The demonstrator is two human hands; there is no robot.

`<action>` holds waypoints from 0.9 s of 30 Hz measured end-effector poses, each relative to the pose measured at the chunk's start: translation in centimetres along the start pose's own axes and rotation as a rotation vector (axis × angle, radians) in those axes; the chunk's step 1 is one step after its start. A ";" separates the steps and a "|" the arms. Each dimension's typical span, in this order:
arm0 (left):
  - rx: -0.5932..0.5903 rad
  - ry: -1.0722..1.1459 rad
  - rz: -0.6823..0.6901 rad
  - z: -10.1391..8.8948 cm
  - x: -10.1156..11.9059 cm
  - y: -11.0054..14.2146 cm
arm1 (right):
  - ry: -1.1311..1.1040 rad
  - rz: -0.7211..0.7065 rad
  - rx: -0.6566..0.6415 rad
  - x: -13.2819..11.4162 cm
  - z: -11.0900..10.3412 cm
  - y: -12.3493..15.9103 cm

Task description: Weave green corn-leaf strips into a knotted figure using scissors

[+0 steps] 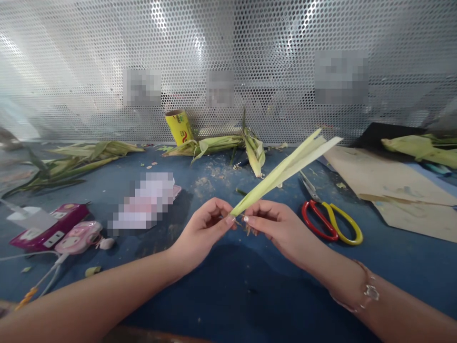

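Both hands meet over the blue table (221, 286) and pinch the lower end of a pale green corn husk strip (285, 169). My left hand (203, 231) grips it with thumb and fingers from the left. My right hand (274, 226) pinches it from the right; a bracelet sits on that wrist. The strip slants up and to the right, fanning into a few narrow leaves at its tip.
Red and yellow scissors (330, 216) lie right of my right hand. Brown paper sheets (389, 190) cover the right side. Corn husks (221, 143) and a yellow roll (178, 126) sit by the perforated metal wall. More husks (71, 159) lie far left, pink power strips (57, 231) near left.
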State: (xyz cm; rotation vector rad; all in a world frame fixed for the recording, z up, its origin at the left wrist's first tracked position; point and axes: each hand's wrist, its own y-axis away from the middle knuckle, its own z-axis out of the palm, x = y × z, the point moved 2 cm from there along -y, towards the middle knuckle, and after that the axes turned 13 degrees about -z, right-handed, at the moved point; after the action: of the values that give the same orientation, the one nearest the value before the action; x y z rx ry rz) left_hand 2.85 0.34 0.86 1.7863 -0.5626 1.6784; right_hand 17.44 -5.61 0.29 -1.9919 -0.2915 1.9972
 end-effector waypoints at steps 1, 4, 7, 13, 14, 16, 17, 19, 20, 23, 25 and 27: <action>-0.012 0.009 -0.002 0.0 0.0 0.0 | -0.012 -0.001 0.004 0.1 -0.1 0.0; -0.039 0.066 -0.022 0.1 0.0 0.1 | -0.020 0.004 0.004 0.2 -0.3 0.0; -0.014 0.135 -0.048 0.0 0.0 0.0 | -0.007 0.009 -0.007 0.1 -0.4 -0.1; 0.019 0.196 -0.069 -0.1 0.2 -0.2 | 0.041 0.023 0.007 -0.1 -0.5 -0.1; 0.020 0.196 -0.071 -0.1 0.2 -0.2 | 0.036 0.019 0.000 0.0 -0.5 -0.1; 0.021 0.198 -0.070 -0.1 0.2 -0.2 | 0.024 0.014 -0.015 0.0 -0.4 0.0; 0.023 0.199 -0.070 0.0 0.2 -0.2 | 0.026 0.014 -0.021 0.0 -0.3 0.0; 0.028 0.199 -0.067 0.0 0.2 -0.2 | 0.036 0.024 -0.031 -0.1 -0.1 0.0; 0.033 0.198 -0.068 0.0 0.2 -0.2 | 0.043 0.035 -0.035 -0.2 0.1 0.0; 0.048 0.192 -0.078 0.2 0.1 -0.2 | 0.081 0.072 -0.054 -0.5 0.5 0.0; 0.056 0.191 -0.081 0.3 0.0 -0.2 | 0.122 0.075 -0.063 -0.6 0.8 0.1; 0.062 0.189 -0.085 0.3 0.0 -0.1 | 0.177 0.044 -0.055 -0.6 0.9 0.2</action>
State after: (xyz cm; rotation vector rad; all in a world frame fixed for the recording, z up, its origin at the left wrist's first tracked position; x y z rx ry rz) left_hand 3.17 0.23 0.82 1.6472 -0.3501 1.7980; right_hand 16.50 -5.91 0.76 -2.2107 -0.2664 1.8403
